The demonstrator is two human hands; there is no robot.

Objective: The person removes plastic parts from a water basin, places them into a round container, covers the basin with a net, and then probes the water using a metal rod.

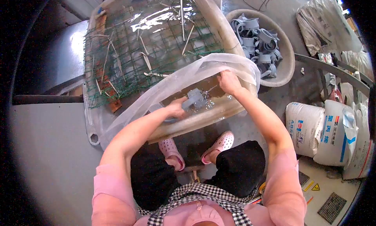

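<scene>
Grey part held at the water in a narrow opening

The tub point(219, 20) is bounded at the front by a thick rounded rim, and only a narrow strip of open water is left between that rim and the bunched translucent sheet point(229, 59). Beyond the sheet, room is taken up by green mesh point(209, 52); to the right, a round basin point(289, 55) heaped with grey fittings point(250, 41) is set close to the tub.

The grey plastic part point(195, 97) is placed at the splashing water surface, between the hands. Its left side is grasped by the fingers of the left hand point(176, 108). The right hand point(229, 82) is curled beside the sheet's edge, near a thin strand point(212, 88) — whether anything is gripped cannot be made out.

"ABS" is printed on one white sack point(304, 126); "聚丙烯" can be read on the neighbouring sack point(332, 138) — smaller print is illegible.
</scene>
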